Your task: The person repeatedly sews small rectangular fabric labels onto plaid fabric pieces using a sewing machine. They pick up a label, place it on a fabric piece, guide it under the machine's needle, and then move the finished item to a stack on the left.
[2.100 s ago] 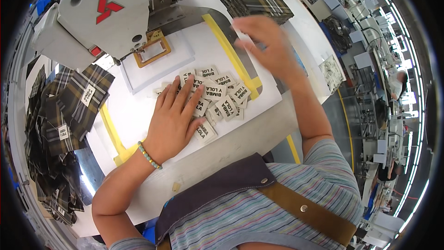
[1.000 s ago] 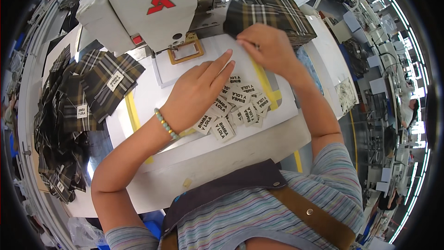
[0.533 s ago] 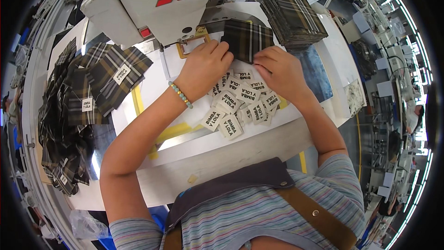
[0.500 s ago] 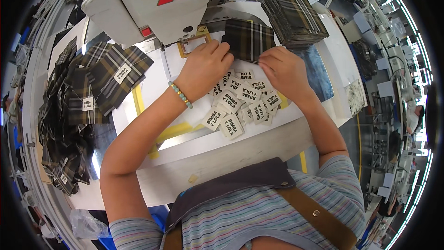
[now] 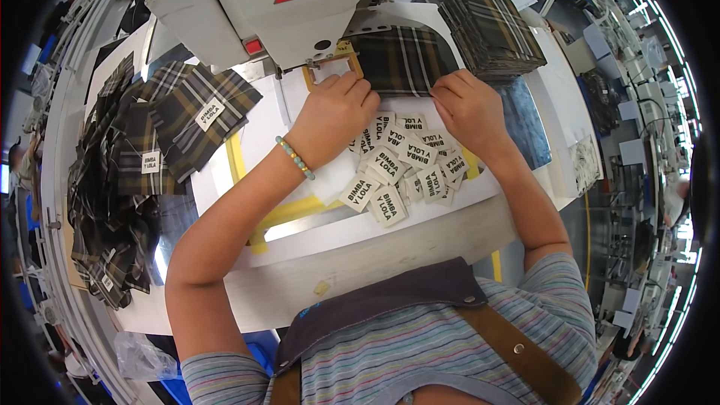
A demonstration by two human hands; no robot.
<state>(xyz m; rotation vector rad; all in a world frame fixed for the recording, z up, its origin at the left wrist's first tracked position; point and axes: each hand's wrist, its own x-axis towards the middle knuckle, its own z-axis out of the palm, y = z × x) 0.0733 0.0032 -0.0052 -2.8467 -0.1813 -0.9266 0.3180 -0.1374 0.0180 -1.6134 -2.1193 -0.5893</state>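
Observation:
A dark plaid fabric panel (image 5: pixel 405 56) lies flat on the sewing machine's bed, its left edge against the yellow clamp frame (image 5: pixel 355 64). My right hand (image 5: pixel 474 111) pinches the near right corner of the panel. My left hand (image 5: pixel 339 116) is closed with fingers curled at the frame and the panel's near left corner; its fingertips are hidden, so what it holds cannot be made out. Just below both hands lies a loose heap of small white printed labels (image 5: pixel 418 153). The white sewing machine head (image 5: pixel 292 11) overhangs the frame.
A tall stack of folded plaid panels (image 5: pixel 499 26) stands at the back right. To the left, plaid pieces with labels attached (image 5: pixel 176 124) pile up and hang over the table's side. Yellow tape (image 5: pixel 289 214) runs along the bed. A clear plastic bag (image 5: pixel 142 358) is at the lower left.
The plaid panel has shifted left, closing the gap to the yellow frame. My right hand has moved along with its corner. My left hand stays curled beside the frame.

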